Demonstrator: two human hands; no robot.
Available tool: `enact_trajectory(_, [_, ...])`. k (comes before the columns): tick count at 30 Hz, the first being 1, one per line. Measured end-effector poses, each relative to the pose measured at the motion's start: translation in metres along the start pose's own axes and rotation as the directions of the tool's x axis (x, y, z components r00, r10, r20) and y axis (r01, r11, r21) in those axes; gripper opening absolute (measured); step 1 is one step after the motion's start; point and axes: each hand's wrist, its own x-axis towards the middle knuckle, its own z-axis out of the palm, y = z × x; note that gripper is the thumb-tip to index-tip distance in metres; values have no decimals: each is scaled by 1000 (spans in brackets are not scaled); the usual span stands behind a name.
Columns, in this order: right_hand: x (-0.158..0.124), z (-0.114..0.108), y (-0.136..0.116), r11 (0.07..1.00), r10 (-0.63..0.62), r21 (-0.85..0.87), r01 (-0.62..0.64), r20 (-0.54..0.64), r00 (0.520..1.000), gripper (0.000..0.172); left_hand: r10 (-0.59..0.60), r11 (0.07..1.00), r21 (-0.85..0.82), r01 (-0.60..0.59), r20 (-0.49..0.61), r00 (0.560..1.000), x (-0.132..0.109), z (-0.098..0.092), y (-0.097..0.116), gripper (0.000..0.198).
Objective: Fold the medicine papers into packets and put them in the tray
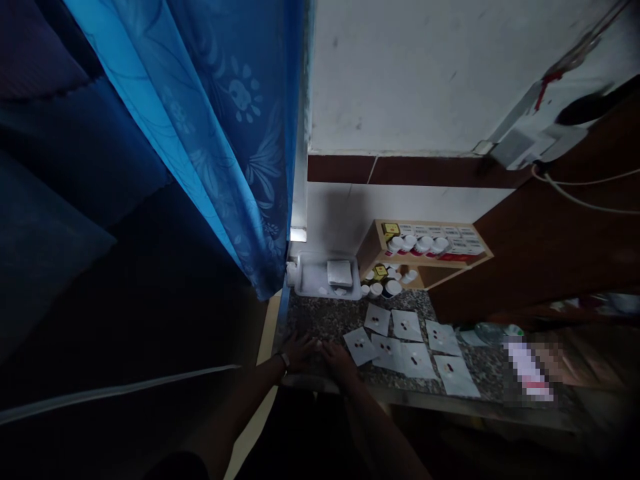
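My left hand (298, 351), with a band at the wrist, lies on the dark speckled counter (320, 313) near its front edge, fingers stretched out and holding nothing. Beside it my right hand (339, 362) rests on the same counter, fingers extended and empty as far as the dim light shows. Nearest to the right hand is a white paper square (354, 338) with small pills on it. Several more such squares lie to its right, among them one near the back (376, 311) and one at the far right (463, 385), each bearing small dark and pale pills.
A clear plastic tray (311, 283) holding a white packet (339, 273) stands against the wall. Next to it a wooden shelf (367, 248) carries white bottles (425, 245) and boxes. A blue curtain (240, 147) hangs at the left. A clear bottle (487, 332) lies at the right.
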Motion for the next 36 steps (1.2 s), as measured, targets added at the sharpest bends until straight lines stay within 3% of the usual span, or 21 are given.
enact_trajectory(8, [1, -3, -8, 999, 3, 45, -6, 57, 998, 35, -43, 999, -13, 43, -48, 998, -2, -2, 7, 40])
enact_trajectory(14, [-3, -7, -20, 992, 56, 108, -66, 92, 994, 42, -23, 1000, -6, 23, -51, 998, 0, -1, 8, 52])
enact_trajectory(18, [-9, -7, -15, 991, -18, 132, 2, 121, 993, 48, 51, 999, 18, -50, -44, 998, 4, -2, 1, 56])
enact_trajectory(23, [-11, -7, -6, 991, -46, 130, 37, 70, 996, 54, 97, 995, 3, -97, -15, 995, 8, -2, -8, 63])
enact_trajectory(26, [-7, -12, -6, 985, 16, 170, -36, 117, 993, 52, 114, 993, -34, -114, 9, 993, 11, 2, -11, 70])
enact_trajectory(28, [-2, -17, -9, 966, 126, 199, -162, 182, 975, 49, 109, 993, -57, -108, 17, 994, 11, 6, -10, 72])
enact_trajectory(32, [10, -27, -21, 891, 314, 222, -395, 328, 891, 49, 50, 995, -89, -48, 22, 998, 10, 11, -3, 78])
enact_trajectory(36, [16, -30, -29, 907, 279, 194, -374, 389, 878, 53, 11, 993, -115, -10, 5, 1000, 7, 4, 6, 77])
